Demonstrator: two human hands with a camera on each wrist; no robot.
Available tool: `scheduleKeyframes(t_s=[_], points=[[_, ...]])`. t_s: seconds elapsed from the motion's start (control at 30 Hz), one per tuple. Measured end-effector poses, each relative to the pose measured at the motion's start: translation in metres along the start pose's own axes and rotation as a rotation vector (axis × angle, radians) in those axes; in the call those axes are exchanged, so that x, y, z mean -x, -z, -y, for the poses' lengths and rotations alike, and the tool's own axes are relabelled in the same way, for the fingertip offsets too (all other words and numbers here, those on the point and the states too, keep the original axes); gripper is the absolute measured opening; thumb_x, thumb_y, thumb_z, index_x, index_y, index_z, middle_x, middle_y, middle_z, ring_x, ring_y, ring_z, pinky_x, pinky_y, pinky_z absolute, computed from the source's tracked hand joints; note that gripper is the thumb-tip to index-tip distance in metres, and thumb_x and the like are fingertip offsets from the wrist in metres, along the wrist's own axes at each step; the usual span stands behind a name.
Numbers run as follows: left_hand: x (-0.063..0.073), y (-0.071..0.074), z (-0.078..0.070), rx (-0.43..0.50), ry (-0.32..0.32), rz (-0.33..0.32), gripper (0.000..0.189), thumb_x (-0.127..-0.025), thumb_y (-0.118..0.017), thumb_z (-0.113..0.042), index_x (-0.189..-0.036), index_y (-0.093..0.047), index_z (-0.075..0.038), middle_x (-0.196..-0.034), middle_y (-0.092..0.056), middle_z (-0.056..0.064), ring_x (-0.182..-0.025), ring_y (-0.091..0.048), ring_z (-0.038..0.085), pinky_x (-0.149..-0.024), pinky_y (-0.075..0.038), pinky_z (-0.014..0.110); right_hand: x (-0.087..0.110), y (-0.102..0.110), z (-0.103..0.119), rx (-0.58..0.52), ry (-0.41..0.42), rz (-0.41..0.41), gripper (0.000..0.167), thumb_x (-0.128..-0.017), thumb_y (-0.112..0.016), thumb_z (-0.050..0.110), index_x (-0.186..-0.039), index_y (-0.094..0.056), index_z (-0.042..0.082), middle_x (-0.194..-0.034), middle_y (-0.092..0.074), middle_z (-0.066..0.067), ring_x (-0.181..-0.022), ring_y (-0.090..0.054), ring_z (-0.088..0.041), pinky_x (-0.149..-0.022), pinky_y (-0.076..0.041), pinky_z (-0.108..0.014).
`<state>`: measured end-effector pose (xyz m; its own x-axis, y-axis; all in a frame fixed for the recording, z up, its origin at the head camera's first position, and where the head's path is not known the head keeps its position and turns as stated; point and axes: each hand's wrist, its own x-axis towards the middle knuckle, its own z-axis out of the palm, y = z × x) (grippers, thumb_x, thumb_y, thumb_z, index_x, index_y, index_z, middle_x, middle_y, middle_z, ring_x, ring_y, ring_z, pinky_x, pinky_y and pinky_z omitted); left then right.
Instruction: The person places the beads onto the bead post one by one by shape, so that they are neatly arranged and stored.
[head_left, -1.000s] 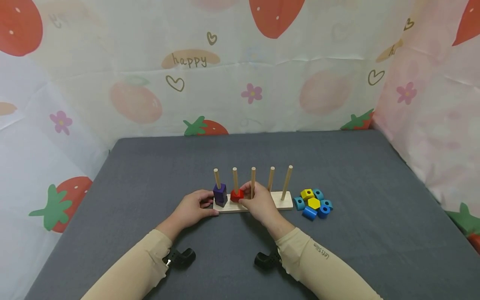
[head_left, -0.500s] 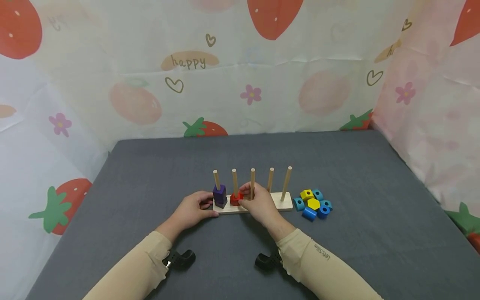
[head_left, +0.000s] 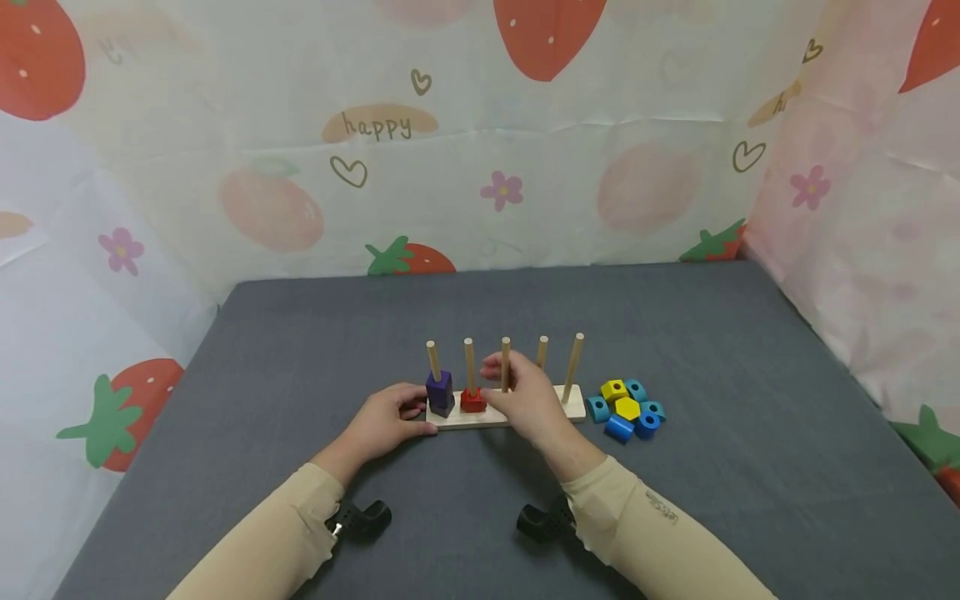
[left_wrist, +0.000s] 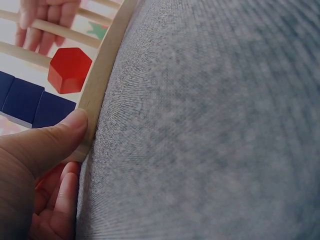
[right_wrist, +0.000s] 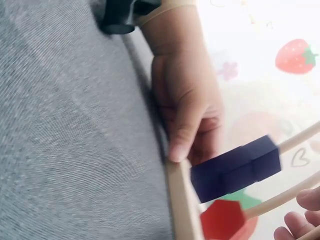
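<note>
A wooden peg board [head_left: 491, 418] with several upright dowels lies across the middle of the table. My left hand [head_left: 384, 421] grips its left end, the thumb on the front edge in the left wrist view. Stacked purple blocks [head_left: 439, 392] sit on the leftmost peg. On the second peg a red hexagonal block [left_wrist: 70, 70] rests down at the base. Just right of that block, my right hand [head_left: 528, 402] hovers around the middle peg with loose fingers, apart from the red block and holding nothing. It partly hides the board and the fourth peg.
Right of the board, loose beads lie in a cluster: yellow hexagonal blocks [head_left: 627, 407], teal blocks [head_left: 597, 407] and blue cylinders [head_left: 620, 427]. Black wrist-worn devices [head_left: 363, 518] hang under both forearms. A printed cloth [head_left: 502, 225] backs the grey table [head_left: 337, 325].
The red block went down its peg to the base. My right hand then let go of it and moved slightly right, fingers spreading. My left hand stayed on the board's end.
</note>
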<state>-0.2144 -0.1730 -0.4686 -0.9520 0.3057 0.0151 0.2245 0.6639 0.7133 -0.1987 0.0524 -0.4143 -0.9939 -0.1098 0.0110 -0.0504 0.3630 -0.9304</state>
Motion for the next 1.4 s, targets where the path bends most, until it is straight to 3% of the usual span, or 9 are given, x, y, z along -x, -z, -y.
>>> scheduleKeyframes(t_s=[0.17, 0.5, 0.67, 0.83, 1.07, 1.17, 1.33, 1.4], points=[[0.001, -0.001, 0.002, -0.006, -0.045, -0.018, 0.051, -0.069, -0.08, -0.029, -0.112, -0.064, -0.006, -0.103, -0.061, 0.002, -0.092, -0.058, 0.01, -0.079, -0.05, 0.026, 0.006, 0.007, 0.01, -0.016, 0.025, -0.013, 0.042, -0.08, -0.07, 0.008, -0.119, -0.055, 0.011, -0.114, -0.061, -0.003, -0.115, -0.053, -0.022, -0.097, -0.04, -0.039], [-0.001, 0.0, 0.003, 0.006, -0.014, 0.009, 0.049, -0.07, -0.08, -0.023, -0.115, -0.063, -0.01, -0.109, -0.06, 0.001, -0.098, -0.057, 0.01, -0.083, -0.049, 0.025, 0.019, 0.023, 0.025, 0.018, 0.074, -0.022, 0.055, -0.081, -0.069, 0.007, -0.131, -0.047, 0.013, -0.126, -0.055, -0.002, -0.12, -0.048, -0.018, -0.097, -0.038, -0.033], [-0.001, 0.0, 0.002, 0.009, -0.009, 0.01, 0.049, -0.071, -0.079, -0.023, -0.115, -0.063, -0.01, -0.108, -0.06, 0.001, -0.097, -0.057, 0.01, -0.083, -0.049, 0.025, 0.027, 0.035, 0.031, 0.04, 0.087, -0.016, 0.055, -0.081, -0.069, 0.01, -0.132, -0.047, 0.015, -0.125, -0.055, -0.003, -0.118, -0.05, -0.018, -0.097, -0.039, -0.033], [0.0, 0.0, 0.001, 0.009, -0.004, 0.014, 0.05, -0.071, -0.079, -0.023, -0.115, -0.062, -0.01, -0.108, -0.06, 0.001, -0.098, -0.057, 0.01, -0.083, -0.049, 0.025, 0.033, 0.05, 0.032, 0.022, 0.157, -0.002, 0.053, -0.082, -0.068, 0.007, -0.131, -0.049, 0.013, -0.123, -0.057, -0.006, -0.115, -0.052, -0.02, -0.096, -0.041, -0.036], [0.0, 0.0, 0.001, 0.004, 0.0, 0.012, 0.05, -0.07, -0.079, -0.025, -0.116, -0.062, -0.012, -0.107, -0.06, -0.001, -0.098, -0.057, 0.01, -0.083, -0.049, 0.026, 0.037, 0.081, 0.028, -0.024, 0.222, -0.01, 0.041, -0.082, -0.067, 0.005, -0.121, -0.056, 0.005, -0.117, -0.06, -0.01, -0.11, -0.056, -0.021, -0.094, -0.044, -0.034], [0.0, 0.0, 0.001, 0.009, 0.01, 0.014, 0.05, -0.07, -0.08, -0.025, -0.116, -0.062, -0.012, -0.108, -0.06, -0.001, -0.098, -0.057, 0.01, -0.084, -0.049, 0.026, 0.039, 0.095, 0.024, -0.029, 0.195, -0.032, 0.034, -0.083, -0.066, 0.005, -0.116, -0.059, 0.003, -0.114, -0.06, -0.011, -0.106, -0.057, -0.021, -0.09, -0.046, -0.03], [-0.001, -0.001, 0.001, 0.016, 0.017, 0.016, 0.051, -0.07, -0.08, -0.025, -0.116, -0.062, -0.012, -0.109, -0.06, 0.0, -0.099, -0.058, 0.01, -0.084, -0.049, 0.026, 0.04, 0.118, 0.009, 0.075, 0.125, -0.11, 0.028, -0.086, -0.065, 0.013, -0.112, -0.061, 0.004, -0.109, -0.063, -0.009, -0.097, -0.06, -0.019, -0.078, -0.05, -0.02], [-0.001, -0.001, 0.001, 0.011, 0.018, 0.014, 0.051, -0.07, -0.08, -0.025, -0.116, -0.062, -0.012, -0.108, -0.06, -0.001, -0.098, -0.057, 0.009, -0.084, -0.049, 0.026, 0.039, 0.126, 0.001, 0.119, 0.092, -0.133, 0.027, -0.087, -0.063, 0.017, -0.112, -0.06, 0.005, -0.11, -0.062, -0.009, -0.097, -0.06, -0.02, -0.079, -0.05, -0.022]])
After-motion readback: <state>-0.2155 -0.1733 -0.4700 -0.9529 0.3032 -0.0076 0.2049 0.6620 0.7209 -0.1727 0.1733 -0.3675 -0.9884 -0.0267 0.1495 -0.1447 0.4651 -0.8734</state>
